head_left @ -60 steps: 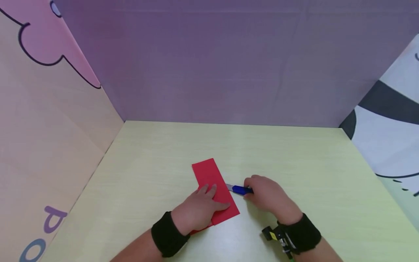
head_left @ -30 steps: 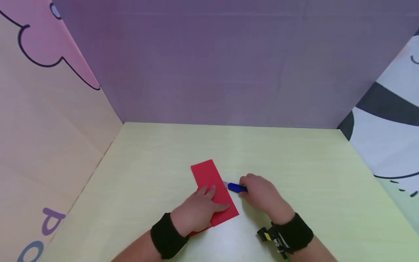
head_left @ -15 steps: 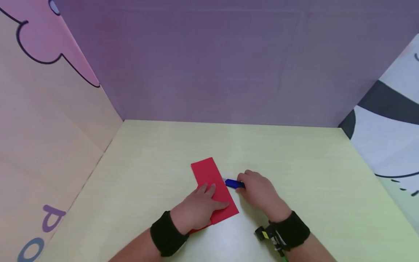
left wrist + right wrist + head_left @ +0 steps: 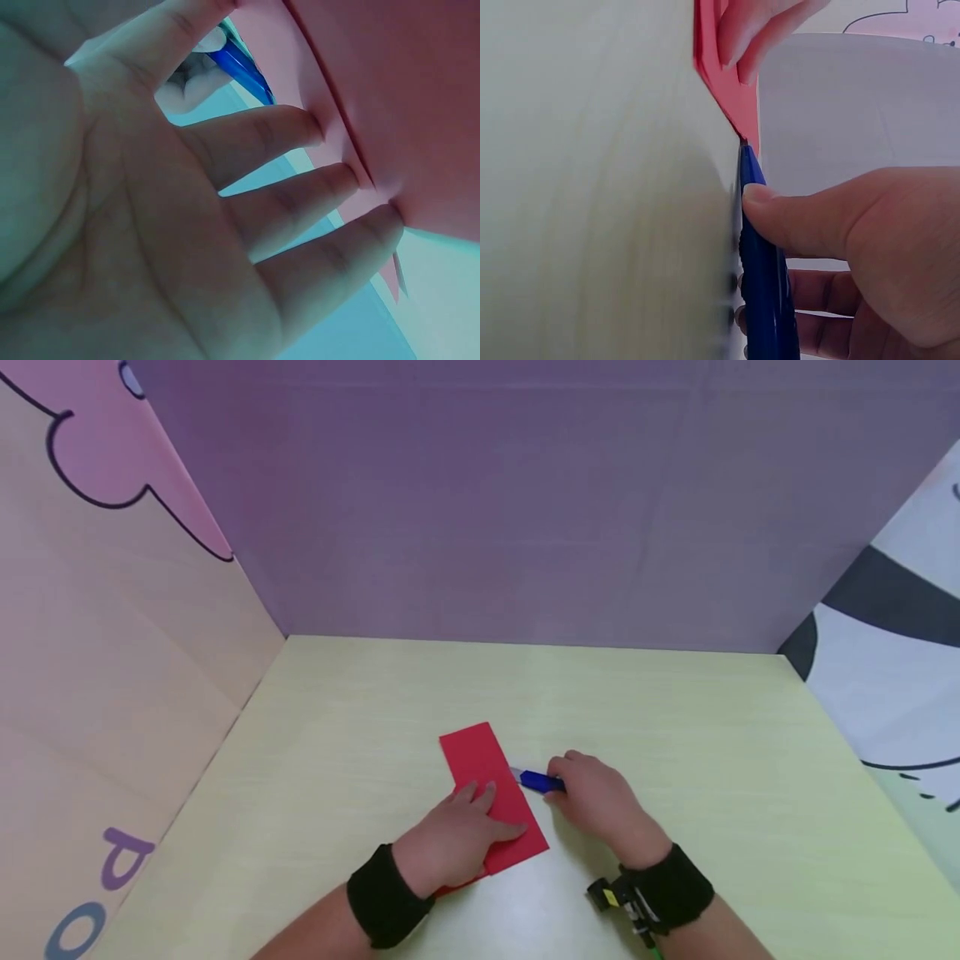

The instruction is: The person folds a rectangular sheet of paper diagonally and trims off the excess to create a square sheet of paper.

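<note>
A folded red paper (image 4: 491, 793) lies slanted on the pale green table (image 4: 675, 735). My left hand (image 4: 457, 835) presses flat on its near half with straight fingers (image 4: 300, 199); the same red paper (image 4: 405, 97) shows under them in the left wrist view. My right hand (image 4: 592, 797) grips a blue utility knife (image 4: 536, 781) with the thumb on top. The blue knife (image 4: 761, 255) has its tip at the edge of the red paper (image 4: 731, 90) in the right wrist view, beside the left fingers (image 4: 754, 30).
A purple wall (image 4: 487, 502) closes the back of the table. A pink and peach panel (image 4: 112, 610) stands on the left, a white and black panel (image 4: 892, 643) on the right. Both wrists wear black bands (image 4: 382, 897).
My right hand slid the knife left and a little away along the paper's right edge. The left hand and paper stayed put.
</note>
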The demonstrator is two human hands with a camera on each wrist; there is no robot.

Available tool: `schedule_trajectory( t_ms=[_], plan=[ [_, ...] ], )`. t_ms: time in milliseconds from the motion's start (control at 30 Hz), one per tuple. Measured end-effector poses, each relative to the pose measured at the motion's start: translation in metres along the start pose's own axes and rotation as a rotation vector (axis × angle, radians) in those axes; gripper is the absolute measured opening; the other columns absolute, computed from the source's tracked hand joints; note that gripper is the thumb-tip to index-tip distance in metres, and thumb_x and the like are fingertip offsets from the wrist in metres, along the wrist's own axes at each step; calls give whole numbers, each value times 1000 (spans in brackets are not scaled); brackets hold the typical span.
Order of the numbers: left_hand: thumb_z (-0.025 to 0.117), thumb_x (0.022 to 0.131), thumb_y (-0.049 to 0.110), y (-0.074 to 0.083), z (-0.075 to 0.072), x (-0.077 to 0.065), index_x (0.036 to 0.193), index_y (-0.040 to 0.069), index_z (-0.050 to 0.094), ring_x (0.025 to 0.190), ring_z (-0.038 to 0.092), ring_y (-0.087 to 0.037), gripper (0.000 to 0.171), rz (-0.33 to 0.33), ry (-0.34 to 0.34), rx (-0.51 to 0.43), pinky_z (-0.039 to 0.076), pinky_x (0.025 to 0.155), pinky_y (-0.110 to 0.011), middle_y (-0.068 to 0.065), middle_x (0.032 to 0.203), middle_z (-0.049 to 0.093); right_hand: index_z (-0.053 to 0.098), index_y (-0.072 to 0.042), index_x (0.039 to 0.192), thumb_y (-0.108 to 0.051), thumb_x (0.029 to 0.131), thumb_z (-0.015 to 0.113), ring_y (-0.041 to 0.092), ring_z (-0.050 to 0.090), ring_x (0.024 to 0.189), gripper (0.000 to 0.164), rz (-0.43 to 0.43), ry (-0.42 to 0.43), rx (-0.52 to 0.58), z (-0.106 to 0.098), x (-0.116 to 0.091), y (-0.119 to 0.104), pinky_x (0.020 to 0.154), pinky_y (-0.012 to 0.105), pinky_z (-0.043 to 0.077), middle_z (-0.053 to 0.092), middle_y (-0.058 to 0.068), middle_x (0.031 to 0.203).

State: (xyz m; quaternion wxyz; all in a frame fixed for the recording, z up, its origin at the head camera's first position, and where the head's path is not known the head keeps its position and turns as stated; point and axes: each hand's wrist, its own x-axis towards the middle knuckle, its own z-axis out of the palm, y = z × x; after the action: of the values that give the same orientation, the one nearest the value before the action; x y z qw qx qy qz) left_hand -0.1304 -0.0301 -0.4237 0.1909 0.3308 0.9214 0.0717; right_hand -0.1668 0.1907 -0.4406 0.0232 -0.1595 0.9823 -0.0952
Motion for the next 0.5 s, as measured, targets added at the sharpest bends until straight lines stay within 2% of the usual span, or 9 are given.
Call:
schedule_trajectory(
  t_ms=[333, 500],
  plan=[
    [80, 80, 19, 6, 0, -2, 136, 45, 53, 140, 31, -37, 68, -2, -2, 23, 40, 105, -52, -11, 150, 41, 65, -14, 93, -24, 79, 81, 13, 48, 68, 24, 0, 10, -6, 1, 0, -1, 63, 27, 44, 51, -4, 78],
    [87, 70, 23, 2, -2, -1, 136, 42, 54, 137, 38, -30, 76, -5, 26, 53, 47, 98, -46, -6, 147, 44, 65, -15, 93, -25, 79, 82, 12, 48, 67, 24, 1, -9, -18, -1, -1, -3, 61, 26, 43, 51, -4, 77]
  ],
)
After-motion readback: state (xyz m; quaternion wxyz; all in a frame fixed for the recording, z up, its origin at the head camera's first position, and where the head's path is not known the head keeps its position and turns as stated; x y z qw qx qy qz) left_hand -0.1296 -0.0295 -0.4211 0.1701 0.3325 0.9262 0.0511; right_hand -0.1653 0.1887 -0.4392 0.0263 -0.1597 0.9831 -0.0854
